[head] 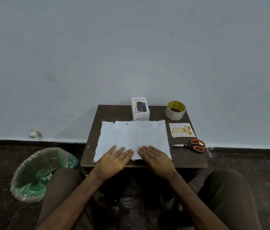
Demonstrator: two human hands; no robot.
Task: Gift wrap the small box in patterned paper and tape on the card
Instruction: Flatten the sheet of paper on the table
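Small dark desk [189, 161] against pale wall [131, 47], seen from above. Spread flat across desk middle: paper [134, 135], plain white face up, creased, far and left edges ragged. Pressed on paper's near edge: left hand [114, 161] and right hand [155, 159], both palm down, fingers straight and together, gripping nothing, fingertips of the two nearly meeting at paper's centre. Wrists past desk's near edge.

Behind paper, centre of desk's far edge: small box [140, 107], white, upright, printed "HALLEY 20K", base right at paper's far edge; touching or overlapping, cannot tell. Far right corner, apart from box: tape roll [175, 110], clear tape, yellow-printed core, lying flat. Just in front of tape roll, right of paper and not touching it: card [181, 130], face up, gold "Happy Birthday" with gold balloons. In front of card: scissors [192, 145], orange-black handles at desk's right edge, blades closed, tips pointing left, near paper.

On floor [247, 161] left of desk: bin [38, 173] with green liner. Knees [227, 183] in dark trousers either side at bottom.
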